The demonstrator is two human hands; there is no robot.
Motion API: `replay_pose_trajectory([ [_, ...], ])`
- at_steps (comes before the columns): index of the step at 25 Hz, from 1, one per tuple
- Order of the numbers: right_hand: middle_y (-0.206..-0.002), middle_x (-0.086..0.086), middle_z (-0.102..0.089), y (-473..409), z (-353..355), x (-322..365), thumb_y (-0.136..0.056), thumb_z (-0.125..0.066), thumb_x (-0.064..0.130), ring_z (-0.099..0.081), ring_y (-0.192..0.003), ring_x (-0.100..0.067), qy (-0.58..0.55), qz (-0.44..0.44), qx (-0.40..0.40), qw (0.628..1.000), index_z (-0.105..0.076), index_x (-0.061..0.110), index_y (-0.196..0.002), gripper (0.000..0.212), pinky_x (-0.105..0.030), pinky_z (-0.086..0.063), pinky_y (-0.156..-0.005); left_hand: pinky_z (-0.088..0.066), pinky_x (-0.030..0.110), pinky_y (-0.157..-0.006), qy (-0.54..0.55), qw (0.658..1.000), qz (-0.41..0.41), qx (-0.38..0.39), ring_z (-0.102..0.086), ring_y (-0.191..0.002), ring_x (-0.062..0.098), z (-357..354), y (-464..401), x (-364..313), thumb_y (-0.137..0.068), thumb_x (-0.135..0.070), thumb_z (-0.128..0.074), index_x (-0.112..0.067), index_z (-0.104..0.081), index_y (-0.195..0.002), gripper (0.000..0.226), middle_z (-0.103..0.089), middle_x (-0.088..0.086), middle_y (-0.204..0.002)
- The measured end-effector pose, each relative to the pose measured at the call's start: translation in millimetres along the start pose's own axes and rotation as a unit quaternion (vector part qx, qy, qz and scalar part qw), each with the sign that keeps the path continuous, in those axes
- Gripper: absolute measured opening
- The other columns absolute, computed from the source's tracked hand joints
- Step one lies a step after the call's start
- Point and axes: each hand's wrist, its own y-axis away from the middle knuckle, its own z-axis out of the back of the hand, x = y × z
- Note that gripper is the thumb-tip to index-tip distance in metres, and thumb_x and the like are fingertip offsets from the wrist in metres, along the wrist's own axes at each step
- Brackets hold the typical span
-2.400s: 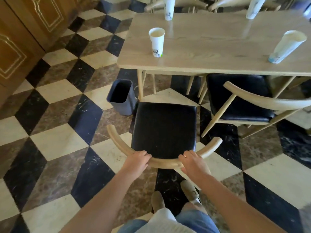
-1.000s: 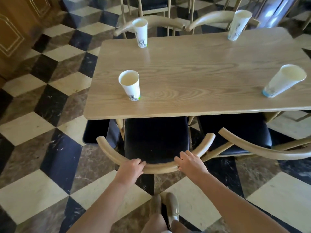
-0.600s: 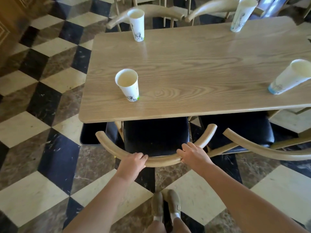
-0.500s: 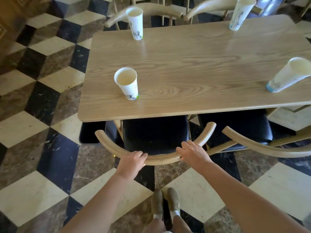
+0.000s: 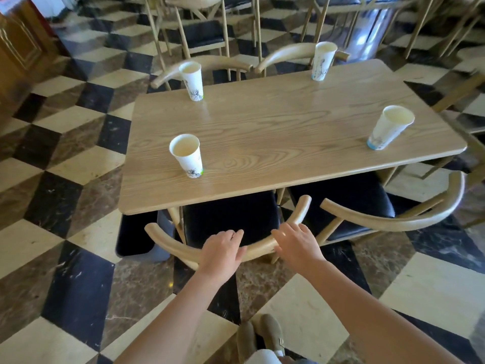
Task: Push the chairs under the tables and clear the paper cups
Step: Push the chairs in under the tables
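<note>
A wooden chair with a black seat stands tucked under the near edge of the light wood table. My left hand lies on its curved backrest with fingers spread, not gripping. My right hand hovers at the backrest's right part, fingers apart. Several paper cups stand on the table: a near-left cup, a far-left cup, a far-right cup and a near-right cup. A second chair to the right sits only partly under the table, angled.
A dark bin stands on the floor under the table's left corner, beside the chair. Two more chairs are pushed in at the table's far side. More chairs and tables fill the back. A wooden door is at the left.
The chair slid forward under the table. Both hands have loosened from the backrest, and their fingers are now spread. The view has lifted to take in the whole table.
</note>
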Motion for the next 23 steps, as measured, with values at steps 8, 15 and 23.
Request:
replay_pose_trajectory([
  [8,-0.127,-0.009,-0.053,71,33,-48,-0.090,-0.052,0.033,-0.046,-0.119,-0.027,0.004,-0.101,-0.085,0.991,-0.050,0.017,-0.126,0.039,-0.043,-0.035,-0.102,-0.050,0.038,-0.072,-0.051,0.991,-0.114,-0.054,-0.060,-0.082,0.023,14,-23,-82,-0.086,-0.034,-0.053,-0.010,-0.057,-0.117,0.039,-0.065,0.005,-0.092],
  [15,-0.116,-0.010,-0.061,152,51,-131,-0.081,-0.065,0.031,-0.052,-0.111,-0.030,-0.008,-0.151,-0.138,0.979,-0.059,0.015,-0.115,0.038,-0.045,-0.043,-0.094,-0.050,0.040,-0.082,-0.041,0.978,-0.172,-0.108,-0.061,-0.093,0.023,4,-56,-203,-0.087,-0.042,-0.043,-0.011,-0.058,-0.118,0.046,-0.066,0.005,-0.101],
  [23,-0.105,-0.012,-0.065,263,47,-278,-0.069,-0.076,0.033,-0.058,-0.101,-0.031,0.014,-0.191,-0.126,0.973,-0.064,0.014,-0.101,0.039,-0.048,-0.047,-0.088,-0.052,0.042,-0.074,-0.013,0.984,-0.150,-0.096,-0.064,-0.085,0.028,-40,-86,-396,-0.078,-0.031,-0.067,-0.010,-0.062,-0.108,0.038,-0.067,0.009,-0.095],
])
